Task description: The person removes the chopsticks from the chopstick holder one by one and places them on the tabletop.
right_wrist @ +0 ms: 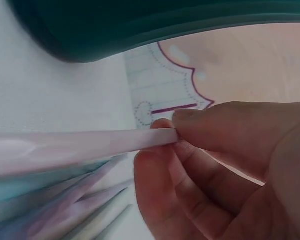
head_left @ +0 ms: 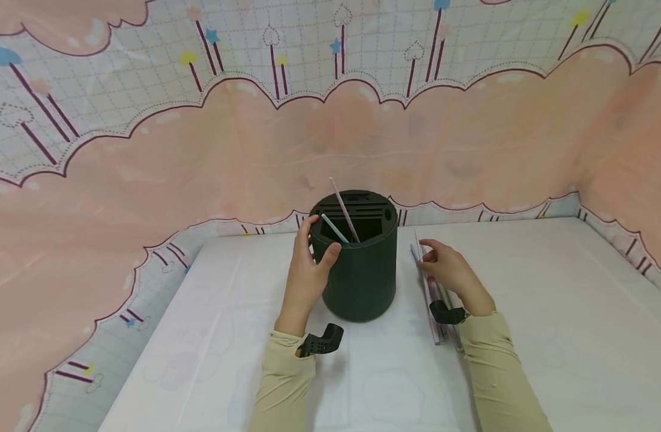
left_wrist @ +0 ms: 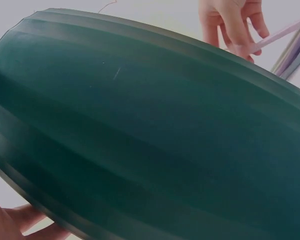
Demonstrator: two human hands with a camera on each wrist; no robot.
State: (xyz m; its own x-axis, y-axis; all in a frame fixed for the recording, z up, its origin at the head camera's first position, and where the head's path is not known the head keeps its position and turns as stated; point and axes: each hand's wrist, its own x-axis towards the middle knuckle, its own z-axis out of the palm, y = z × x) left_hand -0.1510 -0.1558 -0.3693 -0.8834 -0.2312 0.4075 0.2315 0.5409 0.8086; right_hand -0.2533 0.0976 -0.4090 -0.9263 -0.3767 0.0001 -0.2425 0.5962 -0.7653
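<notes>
A dark green round holder (head_left: 359,282) with a slotted top stands upright at the middle of the table. My left hand (head_left: 304,273) grips its left side, thumb at the near rim; in the left wrist view the holder's wall hides most of that hand. A pale pink straw (head_left: 341,201) and a light blue straw (head_left: 333,227) lean in its large front opening. Right of the holder, my right hand (head_left: 453,270) pinches the end of another pale pink straw (right_wrist: 80,150) between thumb and fingers. Beneath that hand lies a loose bundle of pastel straws (head_left: 437,336).
The white-covered table (head_left: 227,360) reaches back to a peach and white patterned cloth backdrop (head_left: 265,162), which also rises along the left and right sides. A black wrist camera mount (head_left: 323,340) sits on the left wrist, another mount (head_left: 446,312) on the right.
</notes>
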